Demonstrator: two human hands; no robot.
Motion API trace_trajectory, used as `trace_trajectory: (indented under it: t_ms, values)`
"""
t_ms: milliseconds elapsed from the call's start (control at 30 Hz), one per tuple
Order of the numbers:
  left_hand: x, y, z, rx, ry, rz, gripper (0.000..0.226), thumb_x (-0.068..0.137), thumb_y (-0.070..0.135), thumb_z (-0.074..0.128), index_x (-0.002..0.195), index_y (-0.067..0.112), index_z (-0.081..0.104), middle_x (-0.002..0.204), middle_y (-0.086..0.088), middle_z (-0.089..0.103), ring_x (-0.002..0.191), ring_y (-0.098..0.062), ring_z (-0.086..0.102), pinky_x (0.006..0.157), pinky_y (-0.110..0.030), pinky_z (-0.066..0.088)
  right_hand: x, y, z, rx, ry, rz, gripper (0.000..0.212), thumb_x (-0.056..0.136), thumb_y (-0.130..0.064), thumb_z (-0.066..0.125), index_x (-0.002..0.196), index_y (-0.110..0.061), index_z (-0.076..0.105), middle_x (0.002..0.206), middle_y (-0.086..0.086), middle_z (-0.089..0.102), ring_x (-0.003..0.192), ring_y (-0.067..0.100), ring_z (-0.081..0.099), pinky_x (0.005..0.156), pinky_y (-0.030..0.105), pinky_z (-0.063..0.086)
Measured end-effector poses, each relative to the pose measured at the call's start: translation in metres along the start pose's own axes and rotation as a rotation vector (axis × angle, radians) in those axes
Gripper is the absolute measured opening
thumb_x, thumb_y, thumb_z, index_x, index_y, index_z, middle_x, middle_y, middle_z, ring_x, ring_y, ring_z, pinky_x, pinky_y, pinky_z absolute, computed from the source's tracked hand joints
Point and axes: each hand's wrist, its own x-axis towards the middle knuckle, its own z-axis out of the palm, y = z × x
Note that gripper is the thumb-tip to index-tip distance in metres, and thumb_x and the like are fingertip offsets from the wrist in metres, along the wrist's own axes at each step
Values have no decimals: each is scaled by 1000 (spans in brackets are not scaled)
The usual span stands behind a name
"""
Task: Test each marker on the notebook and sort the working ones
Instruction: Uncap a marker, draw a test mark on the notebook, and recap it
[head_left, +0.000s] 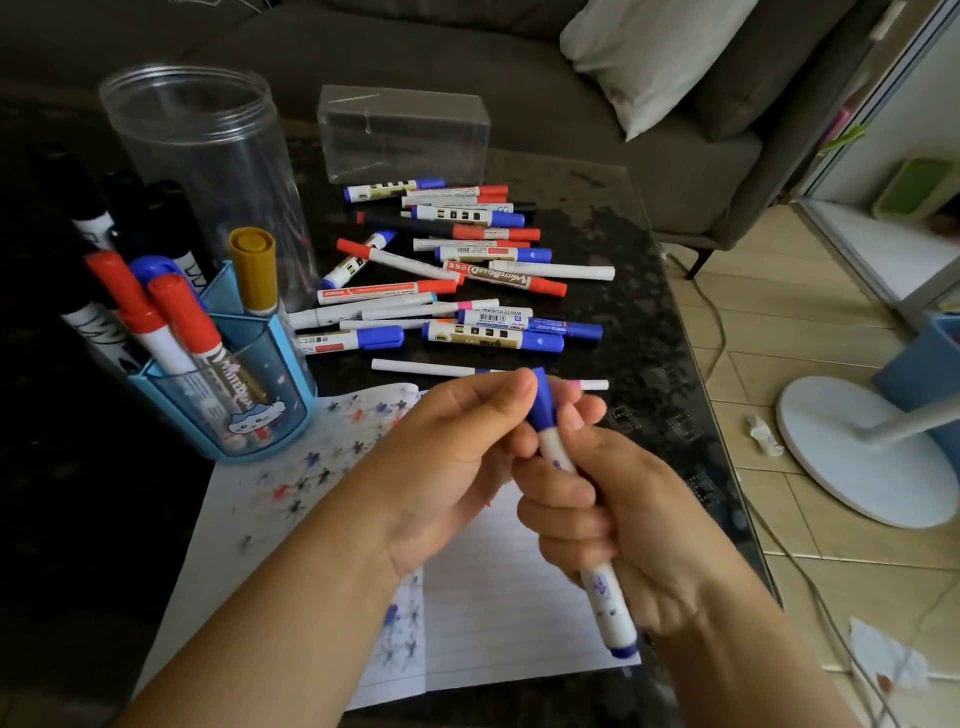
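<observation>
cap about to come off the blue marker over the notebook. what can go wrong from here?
1. The left hand pinches the blue cap while the right hand grips the marker; a sudden release could jerk the tip into fingers.
2. An elbow swing might knock the crowded blue holder.
3. Once down, it could be lost in the loose marker pile.

Blue-capped white marker (558, 452), blue holder (260, 415), ruled notebook (498, 597)

"WhiteBoard" reads on the red-capped white marker (506, 278) mid-pile, and "WHITEBOARD" on the blue-capped barcode-labelled marker (496, 316) nearer.
</observation>
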Motion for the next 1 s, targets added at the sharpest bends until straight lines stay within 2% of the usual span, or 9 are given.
trace_trajectory:
  t_ms: [100, 233, 333, 400, 567, 667, 767, 833, 1000]
  values:
    - [-4, 4, 4, -76, -93, -9, 26, 83, 30, 54, 80, 13, 73, 99, -13, 72, 104, -20, 66, 83, -27, 54, -1, 1, -2, 179, -158, 46, 31, 97, -35, 42, 89, -10, 58, 59, -8, 43, 44, 0, 27, 37, 8, 29]
    - [-4, 1, 8, -38, 84, -8, 26, 76, 30, 53, 65, 11, 67, 90, -15, 72, 92, -17, 70, 69, -23, 56, 0, 5, 12, -75, 117, -60, 35, 93, -39, 41, 78, -10, 54, 53, -5, 32, 40, 0, 27, 34, 10, 26]
    - [0, 1, 5, 2, 179, 15, 25, 75, 32, 52, 66, 14, 67, 87, -11, 74, 84, -15, 71, 63, -25, 53, 3, 13, 7, -620, 291, -163, 32, 100, -35, 35, 78, -16, 50, 51, -10, 37, 42, 2, 31, 43, 16, 27]
    - [3, 4, 1, 17, 265, 58, 23, 73, 32, 53, 71, 12, 64, 84, -10, 74, 86, -16, 71, 69, -26, 50, 7, 24, 3, -1000, 365, -186, 30, 100, -32, 36, 75, -21, 51, 50, -13, 45, 45, 2, 39, 50, 20, 31]
    - [2, 2, -4, 163, 403, 128, 23, 69, 37, 60, 77, 17, 68, 95, -3, 74, 99, -11, 67, 93, -32, 41, 4, 20, 2, -894, 401, -83, 31, 99, -27, 39, 87, -8, 60, 54, -4, 44, 46, 7, 38, 44, 22, 37]
    - [1, 4, -10, 415, 538, 159, 28, 66, 50, 64, 83, 28, 71, 93, 12, 73, 97, -3, 64, 94, -33, 45, -2, 13, -6, -1015, 417, -62, 33, 99, -30, 37, 88, -12, 62, 64, 3, 58, 58, 11, 54, 65, 29, 51]
    - [-1, 9, -18, 639, 589, 166, 6, 80, 41, 66, 76, 37, 67, 81, 18, 71, 83, 2, 63, 81, -26, 48, -4, 13, -10, -878, 431, -48, 23, 98, -20, 43, 113, -31, 56, 82, 1, 69, 69, 9, 65, 79, 31, 57]
    - [-2, 10, -22, 773, 592, 170, 9, 81, 38, 67, 72, 37, 64, 74, 15, 69, 73, 6, 62, 71, -20, 45, -6, 13, -13, -818, 427, -112, 35, 94, -14, 48, 116, -41, 47, 87, 0, 72, 69, 14, 68, 73, 30, 58]
    - [-1, 14, -31, 1114, 540, 83, 9, 79, 29, 72, 87, 28, 69, 76, 13, 65, 69, 0, 60, 62, -13, 44, -8, 8, -17, -303, 398, -203, 25, 78, -16, 51, 98, -9, 66, 78, 14, 69, 58, 17, 62, 59, 25, 56]
